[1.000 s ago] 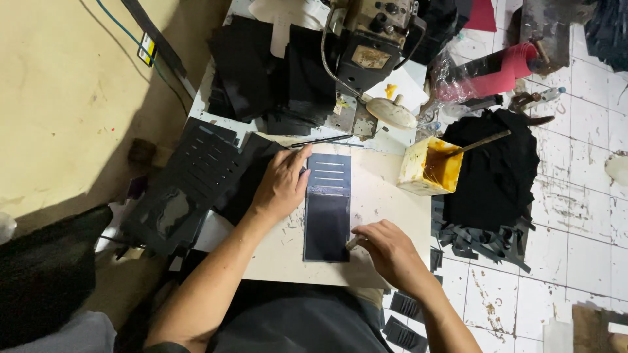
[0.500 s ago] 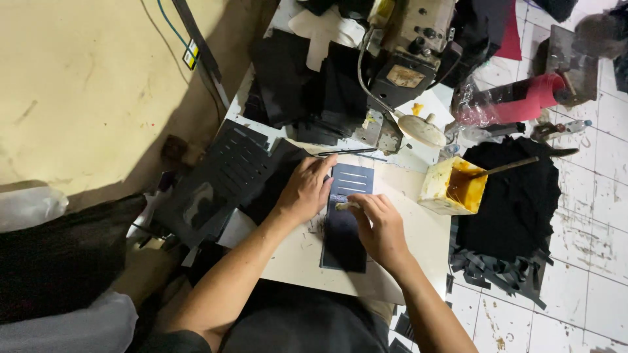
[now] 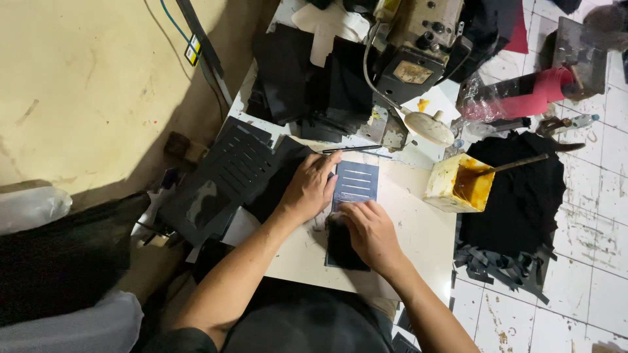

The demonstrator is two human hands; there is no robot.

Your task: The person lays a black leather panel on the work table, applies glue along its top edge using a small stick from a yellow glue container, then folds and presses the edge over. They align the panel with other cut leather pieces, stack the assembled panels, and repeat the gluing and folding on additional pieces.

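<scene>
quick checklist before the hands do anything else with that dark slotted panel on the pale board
1. Left hand flat on the dark rectangular slotted panel, at its left edge: ok.
2. Right hand pressing the panel's lower half: ok.
3. Panel lying fully on the pale work board: ok.
4. Yellow-stained glue tub with its stick standing apart from both hands: ok.
5. Thin dark rod lying close above the panel: not ok.
6. Glue under the panel: cannot tell.
</scene>
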